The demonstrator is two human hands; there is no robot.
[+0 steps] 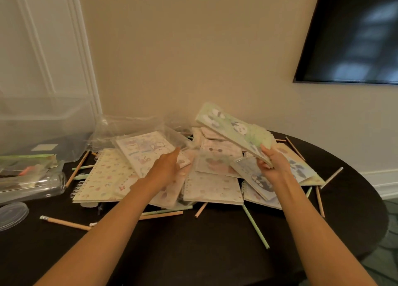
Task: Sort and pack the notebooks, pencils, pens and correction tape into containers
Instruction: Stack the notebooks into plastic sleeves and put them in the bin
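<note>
A heap of pastel spiral notebooks (213, 184) covers the middle of a dark round table (193, 242). My right hand (272, 163) grips the near edge of a green panda notebook (234, 128), tilted up above the heap. My left hand (167, 167) reaches with straight fingers onto a notebook with cartoon drawings (142, 152), touching it. Wooden pencils (66, 222) and pale green pens (256, 227) lie scattered around and under the heap.
A large clear plastic bin (43, 126) stands at the left, with a clear jar (32, 184) on its side and a clear lid (13, 213) near it. Crumpled clear plastic (129, 128) lies behind the heap. A dark screen (353, 34) hangs on the wall.
</note>
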